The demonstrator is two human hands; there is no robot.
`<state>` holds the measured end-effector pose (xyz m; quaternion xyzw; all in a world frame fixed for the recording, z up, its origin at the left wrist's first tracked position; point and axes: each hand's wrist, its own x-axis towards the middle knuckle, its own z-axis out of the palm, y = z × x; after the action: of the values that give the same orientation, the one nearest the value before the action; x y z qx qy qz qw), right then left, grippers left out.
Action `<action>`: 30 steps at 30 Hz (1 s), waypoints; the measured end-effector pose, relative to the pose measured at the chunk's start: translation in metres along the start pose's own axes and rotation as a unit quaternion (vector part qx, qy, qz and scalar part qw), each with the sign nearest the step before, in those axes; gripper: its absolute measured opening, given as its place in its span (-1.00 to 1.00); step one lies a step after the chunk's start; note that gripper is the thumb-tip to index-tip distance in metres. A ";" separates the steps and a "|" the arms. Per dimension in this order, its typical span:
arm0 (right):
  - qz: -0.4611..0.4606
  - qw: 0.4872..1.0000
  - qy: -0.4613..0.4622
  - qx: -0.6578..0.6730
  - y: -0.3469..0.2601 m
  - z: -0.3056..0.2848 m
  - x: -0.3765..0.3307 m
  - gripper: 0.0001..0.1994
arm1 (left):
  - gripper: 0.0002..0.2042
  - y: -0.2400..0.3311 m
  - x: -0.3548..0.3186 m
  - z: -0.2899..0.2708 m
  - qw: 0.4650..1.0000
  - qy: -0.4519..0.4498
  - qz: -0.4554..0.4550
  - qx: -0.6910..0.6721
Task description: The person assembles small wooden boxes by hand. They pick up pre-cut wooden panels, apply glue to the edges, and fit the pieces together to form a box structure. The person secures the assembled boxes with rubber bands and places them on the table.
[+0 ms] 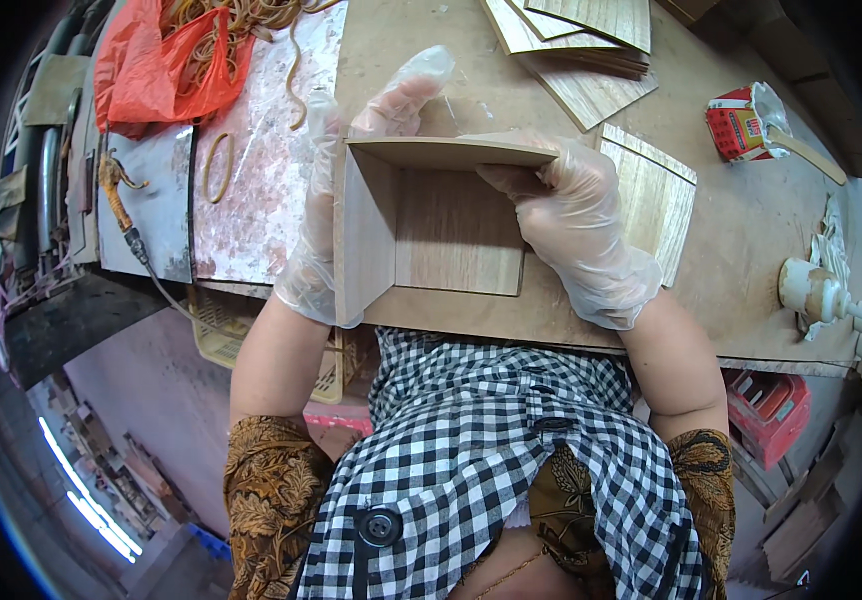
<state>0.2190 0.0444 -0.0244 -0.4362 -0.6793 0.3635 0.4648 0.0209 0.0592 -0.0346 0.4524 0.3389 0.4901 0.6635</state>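
An open, pale wooden box point(459, 240), left wall point(366, 230) joined to far wall point(441, 151), perhaps rests by the near edge of the counter point(741, 240).

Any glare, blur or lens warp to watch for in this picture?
Head view: fisheye warp, with dark curved rims at both sides; head view: white strips at lower left look blown out; head view: the box is shaded inside, under its upper panel; head view: no obvious blur on the left hand or right hand, though their gloves shine.

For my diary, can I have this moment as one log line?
left hand: against wooden box | right hand: grips its far panel | nearby: stacked boards, red container
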 end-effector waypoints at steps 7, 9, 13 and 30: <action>-0.010 1.000 -0.002 0.013 0.004 -0.001 0.003 -0.77 | -0.06 0.004 -0.001 -0.004 0.999 -0.024 -0.040 -0.025; -0.009 1.000 -0.005 0.015 0.003 -0.002 0.004 -0.79 | -0.05 0.000 -0.001 -0.007 0.998 -0.026 -0.041 -0.038; 0.074 0.995 -0.059 -0.019 -0.002 -0.009 0.008 -0.75 | -0.03 0.015 -0.011 0.014 0.992 -0.004 -0.077 -0.097; -0.013 0.999 -0.036 -0.035 0.012 -0.011 0.012 -0.80 | 0.02 0.021 -0.048 0.042 0.985 0.127 0.097 0.063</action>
<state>0.2301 0.0611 -0.0284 -0.4300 -0.7139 0.3486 0.4288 0.0372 0.0042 0.0001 0.4583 0.4052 0.5832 0.5345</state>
